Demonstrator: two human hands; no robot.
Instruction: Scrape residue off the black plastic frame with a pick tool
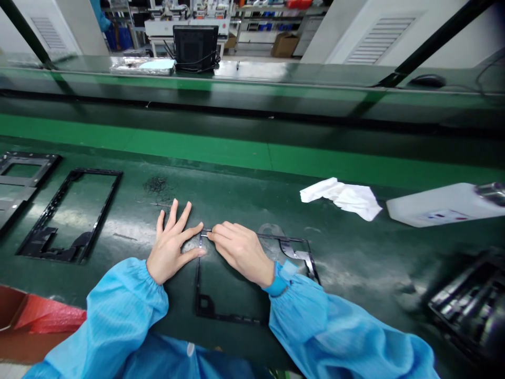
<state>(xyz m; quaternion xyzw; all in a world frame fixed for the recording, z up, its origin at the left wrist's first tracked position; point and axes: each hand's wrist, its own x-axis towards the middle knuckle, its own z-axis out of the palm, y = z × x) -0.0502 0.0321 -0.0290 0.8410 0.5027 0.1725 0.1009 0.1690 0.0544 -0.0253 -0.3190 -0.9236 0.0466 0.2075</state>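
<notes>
A thin black rectangular frame (198, 287) lies flat on the green work surface in front of me. At its upper left corner my left hand (170, 247) has its fingers spread, with index finger and thumb touching the frame's left edge. My right hand (239, 250) is closed in a pinch at that same corner, over the frame's top edge. A small shiny bit shows at its fingertips, too small to name. Part of the top edge is hidden under this hand, and the right forearm covers the lower right of the frame.
Another black frame (104, 210) and a grey panel (37, 176) lie at left, near a pile of black scraps (155, 184). On the right are a white cloth (341, 197), a white bottle (437, 205) on its side and stacked dark parts (473, 305).
</notes>
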